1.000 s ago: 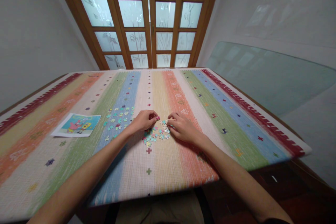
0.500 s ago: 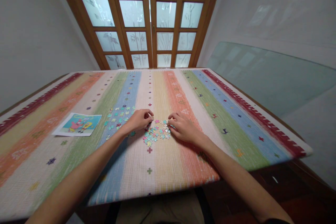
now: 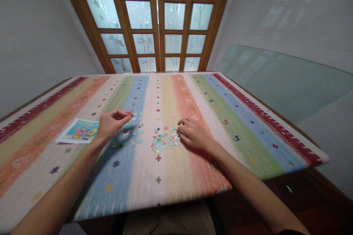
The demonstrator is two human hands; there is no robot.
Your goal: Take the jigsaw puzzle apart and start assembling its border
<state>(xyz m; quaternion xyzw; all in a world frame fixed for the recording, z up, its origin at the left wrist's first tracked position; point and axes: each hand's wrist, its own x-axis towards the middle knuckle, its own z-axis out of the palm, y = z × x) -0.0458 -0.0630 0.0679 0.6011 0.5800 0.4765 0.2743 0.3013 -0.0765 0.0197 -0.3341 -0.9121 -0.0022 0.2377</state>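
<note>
My left hand (image 3: 112,122) hovers over the blue stripe with thumb and forefinger pinched on a small puzzle piece (image 3: 131,113), mostly covered by the fingertips. Under and beside it lie several spread-out puzzle pieces (image 3: 140,132) in loose rows, mostly turquoise and yellow; the hand hides some. A denser pile of puzzle pieces (image 3: 162,141), turquoise, pink and yellow, sits at the middle of the cloth. At the pile's right edge rests my right hand (image 3: 194,134), its fingers curled together; what the tips hold is too small to make out.
A printed cartoon picture (image 3: 79,132) lies on the left, partly behind my left wrist. A striped cloth (image 3: 176,176) covers the table, whose near edge is close to my body. Beyond the far edge stand wooden doors with glass panes (image 3: 173,15).
My left hand has moved left from the dense pile to the spread-out pieces, uncovering the pile's left side. My right hand has stayed almost still at the pile's edge.
</note>
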